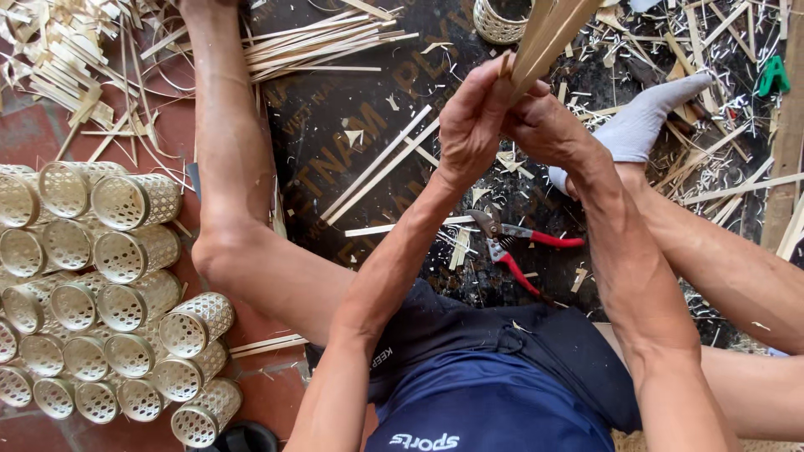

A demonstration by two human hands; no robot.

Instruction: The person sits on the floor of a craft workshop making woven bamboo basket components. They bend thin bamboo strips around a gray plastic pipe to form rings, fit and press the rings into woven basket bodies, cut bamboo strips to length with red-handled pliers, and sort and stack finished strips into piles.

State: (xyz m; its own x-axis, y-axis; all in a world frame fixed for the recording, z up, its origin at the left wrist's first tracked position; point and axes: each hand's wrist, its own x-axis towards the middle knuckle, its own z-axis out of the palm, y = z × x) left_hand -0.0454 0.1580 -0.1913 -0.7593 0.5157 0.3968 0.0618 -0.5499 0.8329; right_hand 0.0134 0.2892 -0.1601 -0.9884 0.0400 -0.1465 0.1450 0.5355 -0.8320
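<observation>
both hands are clenched around one bundle of pale bamboo strips [548, 33], held up in the far middle of the scene. the left hand [471, 121] wraps its fingers around the lower end of the strips, and the right hand [546, 127] presses in just beside it, touching it, gripping the same bundle from the right. the strips rise from the hands and fan out toward the far edge.

from left to right: at the near left, a pile of small woven bamboo baskets [109, 310] lies on its sides on a red tiled floor [29, 134], open mouths facing up and outward, packed close together. beyond them at the far left sits a heap of loose bamboo offcuts [59, 59]. the person's bare left leg [230, 167] stretches from the far side toward the near middle. right of it, a dark board [335, 142] covers the floor, with a few long bamboo strips [381, 167] lying on it. red-handled pruning shears [515, 243] rest on the board below the hands, well apart from them. one more woven basket [498, 21] stands at the far edge, just left of the raised bundle. further right is a foot in a grey sock [641, 121] among scattered shavings, and a small green object [773, 77] at the far right.
</observation>
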